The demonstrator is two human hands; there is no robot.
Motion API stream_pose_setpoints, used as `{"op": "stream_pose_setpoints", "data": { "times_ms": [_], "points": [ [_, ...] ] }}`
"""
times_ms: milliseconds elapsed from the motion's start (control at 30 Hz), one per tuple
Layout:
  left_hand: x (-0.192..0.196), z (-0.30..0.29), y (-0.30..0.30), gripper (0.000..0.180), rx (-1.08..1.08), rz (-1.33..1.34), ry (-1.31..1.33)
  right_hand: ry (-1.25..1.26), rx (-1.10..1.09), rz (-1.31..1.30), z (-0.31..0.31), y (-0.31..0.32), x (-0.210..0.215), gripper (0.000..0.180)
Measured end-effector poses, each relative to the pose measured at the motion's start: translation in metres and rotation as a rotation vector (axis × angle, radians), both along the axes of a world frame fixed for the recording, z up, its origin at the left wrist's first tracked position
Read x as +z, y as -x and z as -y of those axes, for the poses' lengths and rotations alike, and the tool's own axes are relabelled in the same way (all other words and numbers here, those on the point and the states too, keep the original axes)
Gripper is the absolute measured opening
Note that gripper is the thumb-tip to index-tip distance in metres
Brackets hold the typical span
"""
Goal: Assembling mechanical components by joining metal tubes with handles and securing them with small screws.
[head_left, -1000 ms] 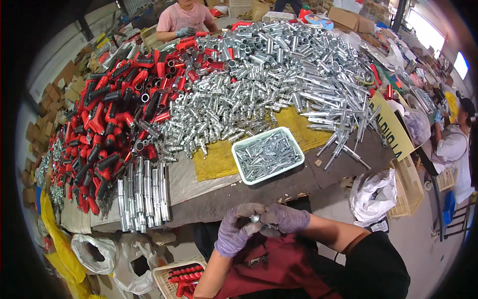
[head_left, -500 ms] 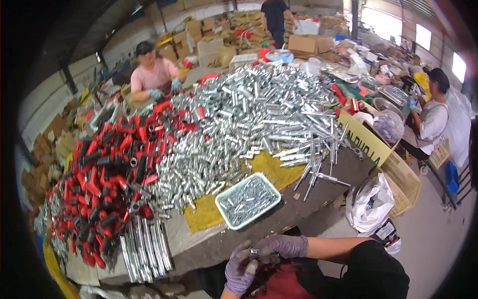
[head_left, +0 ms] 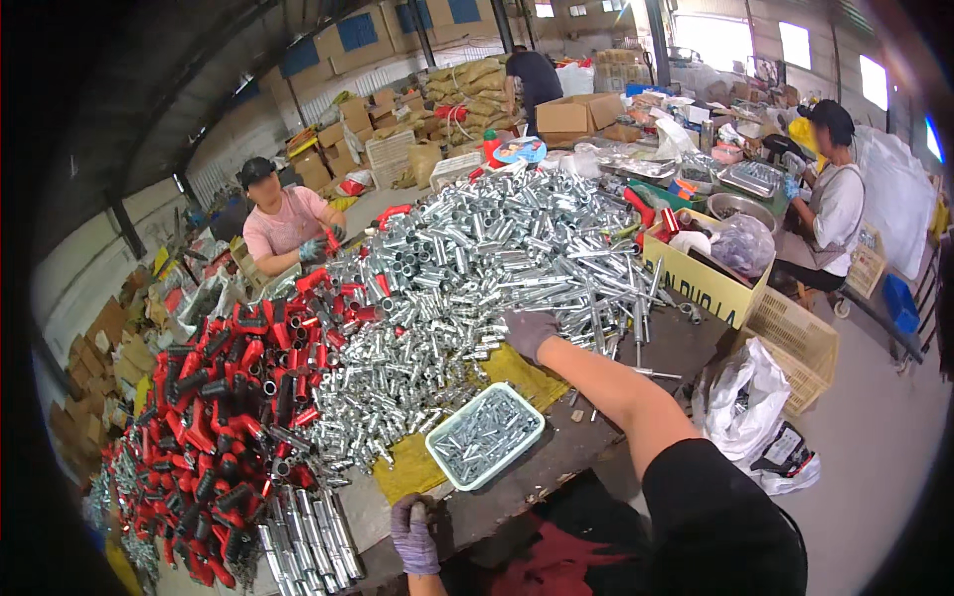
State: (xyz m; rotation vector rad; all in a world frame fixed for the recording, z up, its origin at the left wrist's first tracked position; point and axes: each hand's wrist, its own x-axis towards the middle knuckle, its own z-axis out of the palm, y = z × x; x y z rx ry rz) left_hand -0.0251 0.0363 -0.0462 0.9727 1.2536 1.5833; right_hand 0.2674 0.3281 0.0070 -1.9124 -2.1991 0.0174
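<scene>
My right hand (head_left: 534,334), in a grey-purple glove, reaches across the table to the near edge of a big heap of silvery metal tubes (head_left: 556,223) and short metal fittings (head_left: 407,348). Its fingertips rest among the parts, and whether they grip one is hard to see. At the table's near edge my left hand (head_left: 413,533), gloved alike, has its fingers curled closed; what they hold is hidden. Between the hands sits a pale green plastic tray (head_left: 456,483) filled with thin metal pins (head_left: 487,435), partly on a yellow cloth (head_left: 397,475).
Red-and-black handles (head_left: 214,417) are heaped at left, beside long shiny tubes (head_left: 310,541). At right stand a yellow box (head_left: 701,288), a plastic crate (head_left: 795,348) and a white sack (head_left: 745,397). One co-worker (head_left: 288,223) works across the table, another (head_left: 830,204) sits at right.
My hands have parted from around a small metal piece near my lap. The right has stretched forward to the heap; the left has moved left to the table edge. The view has tilted up.
</scene>
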Motion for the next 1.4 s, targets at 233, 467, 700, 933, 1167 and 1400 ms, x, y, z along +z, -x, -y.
{"op": "stream_pose_setpoints", "data": {
  "times_ms": [233,467,700,933,1167,1400],
  "points": [
    [0.008,0.006,-0.009,0.017,-0.007,-0.066,-0.025,0.198,-0.064,0.045,-0.015,0.004,-0.017,0.041],
    [0.076,0.069,-0.08,0.048,-0.218,0.843,0.173,0.141,0.436,-0.417,0.154,0.027,0.064,0.046],
    [0.015,0.103,-0.077,0.057,-0.314,0.32,0.241,0.188,1.114,-0.025,0.289,0.056,0.02,0.037],
    [-0.04,0.123,-0.053,0.042,-0.111,-0.006,0.409,0.212,1.049,-0.183,0.315,0.066,0.015,0.028],
    [-0.024,0.133,-0.074,0.037,0.102,0.67,0.208,0.306,0.945,0.056,0.326,0.091,-0.025,0.029],
    [-0.075,0.119,-0.053,0.03,-0.028,1.111,0.337,0.64,1.111,-0.656,0.314,0.094,0.004,0.048]
  ]
}}
